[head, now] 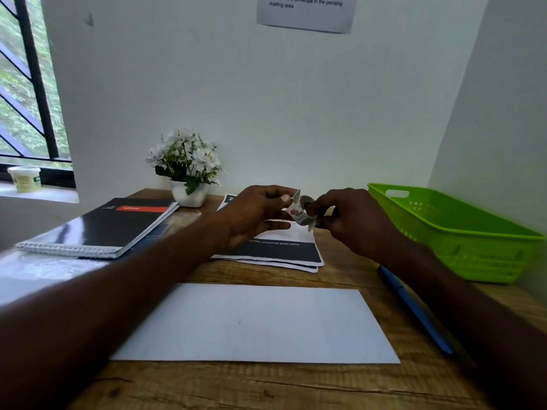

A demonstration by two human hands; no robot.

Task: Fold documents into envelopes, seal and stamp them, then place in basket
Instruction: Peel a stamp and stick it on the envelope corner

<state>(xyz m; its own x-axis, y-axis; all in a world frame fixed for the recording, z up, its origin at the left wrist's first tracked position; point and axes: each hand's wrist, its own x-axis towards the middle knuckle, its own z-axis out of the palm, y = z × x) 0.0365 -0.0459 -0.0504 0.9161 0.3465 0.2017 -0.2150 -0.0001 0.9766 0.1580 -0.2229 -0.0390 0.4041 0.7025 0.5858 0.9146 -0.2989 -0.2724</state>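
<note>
Holding small sticker roll above desk: right hand pinches roll, left hand pinches loose end; white envelope flat below.

Soft daylight from window at left; glare on notebook; dim blurred forearms; wide-angle bending at edges

Wall notice cut off at top; pen partly hidden by forearm.
</note>
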